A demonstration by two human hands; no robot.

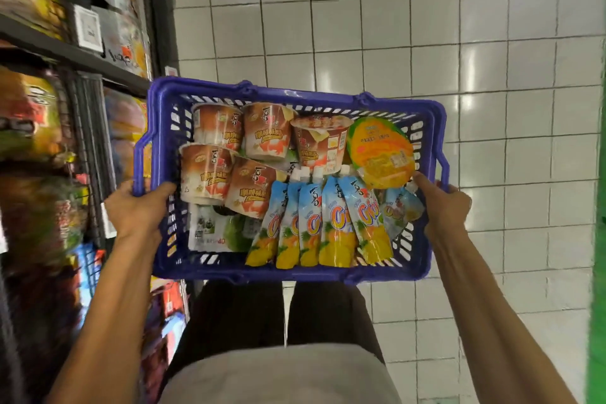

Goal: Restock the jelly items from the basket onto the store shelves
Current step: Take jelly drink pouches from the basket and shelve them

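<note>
A person holds a blue basket (288, 274) in front of the body, over a white tiled floor (459, 43). The left hand (139, 207) grips its left rim and the right hand (441, 207) grips its right rim, fingers curled over the edge. Inside lie several brown cups (205, 174) at the left, a row of blue-and-yellow pouches (331, 223) nearest the person, and an orange tub (380, 154) at the right. Blurred, stocked shelves (49, 141) stand just to the left
</note>
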